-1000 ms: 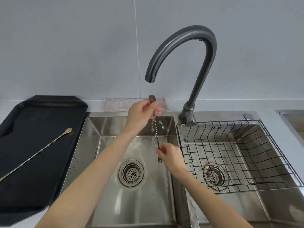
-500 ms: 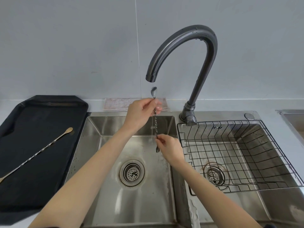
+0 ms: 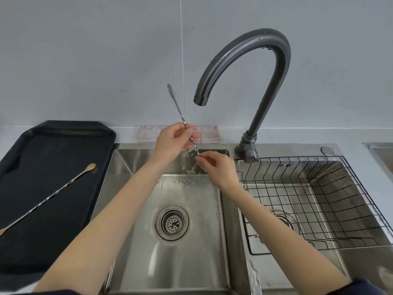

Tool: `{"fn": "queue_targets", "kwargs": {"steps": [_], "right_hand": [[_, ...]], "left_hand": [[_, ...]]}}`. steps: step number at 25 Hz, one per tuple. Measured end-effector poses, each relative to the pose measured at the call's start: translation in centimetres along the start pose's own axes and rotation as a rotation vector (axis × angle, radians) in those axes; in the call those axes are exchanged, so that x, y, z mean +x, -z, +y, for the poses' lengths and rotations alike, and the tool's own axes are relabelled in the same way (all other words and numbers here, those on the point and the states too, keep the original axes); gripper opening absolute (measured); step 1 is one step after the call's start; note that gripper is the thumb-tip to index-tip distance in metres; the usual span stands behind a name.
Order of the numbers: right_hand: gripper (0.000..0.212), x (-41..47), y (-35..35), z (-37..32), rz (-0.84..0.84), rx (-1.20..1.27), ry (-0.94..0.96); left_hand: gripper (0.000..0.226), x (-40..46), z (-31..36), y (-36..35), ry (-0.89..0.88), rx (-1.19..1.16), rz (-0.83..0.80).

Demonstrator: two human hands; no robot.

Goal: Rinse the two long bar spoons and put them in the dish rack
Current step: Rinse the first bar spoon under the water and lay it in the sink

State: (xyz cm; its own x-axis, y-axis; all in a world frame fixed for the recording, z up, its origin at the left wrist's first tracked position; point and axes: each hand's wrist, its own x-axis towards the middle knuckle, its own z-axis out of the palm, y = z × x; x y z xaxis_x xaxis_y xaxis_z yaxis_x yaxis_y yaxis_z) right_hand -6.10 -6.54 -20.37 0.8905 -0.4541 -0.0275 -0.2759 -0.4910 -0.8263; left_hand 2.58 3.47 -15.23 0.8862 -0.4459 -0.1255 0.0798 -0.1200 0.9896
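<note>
- Over the left basin (image 3: 136, 262) of the steel double sink, both hands hold one silver bar spoon (image 3: 178, 110) beside the thin stream falling from the gooseneck faucet (image 3: 251, 52).
- The left hand (image 3: 173, 141) pinches the twisted shaft near its middle, fingers curled closed around it.
- The right hand (image 3: 214, 167) sits lower and to the right, fingertips closed on the spoon's lower end, which is hidden inside the grip.
- Tilted, the spoon's upper end rises up and to the left above the left hand, against the grey wall; its lower part slants down to the right between the two hands.
- Water wets the basin's back wall and floor just behind the hands.
- A second bar spoon (image 3: 49, 198), with a gold-coloured bowl, lies diagonally on the black tray (image 3: 53, 241) left of the sink, well apart from both hands.
- The black wire dish rack (image 3: 340, 209) sits in the right basin, just right of the right hand.
- A folded cloth (image 3: 148, 133) lies on the counter behind the left hand.
</note>
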Motion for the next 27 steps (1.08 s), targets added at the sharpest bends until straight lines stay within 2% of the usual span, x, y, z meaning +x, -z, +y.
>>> {"fn": "queue_targets", "kwargs": {"steps": [5,13,16,20,27], "right_hand": [[0.014,1.1,2.5,-1.7,0.012,-0.056,0.078],[0.016,3.0,4.7,-4.9,-0.059,-0.479,0.257],[0.017,3.3,4.8,-5.4,-0.075,-0.568,0.298],[0.018,3.2,4.1,-4.7,-0.102,-0.570,0.282],[0.020,2.8,0.3,-0.4,-0.239,-0.568,0.149]], "left_hand": [[0.014,-0.1,-1.1,1.4,0.192,-0.365,0.004],[0.021,0.0,-2.1,2.6,0.401,-0.755,-0.010],[0.020,-0.2,-2.5,2.8,0.432,-0.822,-0.012],[0.018,-0.5,-3.7,3.1,0.484,-0.850,0.002],[0.017,-0.4,-8.1,4.8,0.626,-0.779,0.055]]}}
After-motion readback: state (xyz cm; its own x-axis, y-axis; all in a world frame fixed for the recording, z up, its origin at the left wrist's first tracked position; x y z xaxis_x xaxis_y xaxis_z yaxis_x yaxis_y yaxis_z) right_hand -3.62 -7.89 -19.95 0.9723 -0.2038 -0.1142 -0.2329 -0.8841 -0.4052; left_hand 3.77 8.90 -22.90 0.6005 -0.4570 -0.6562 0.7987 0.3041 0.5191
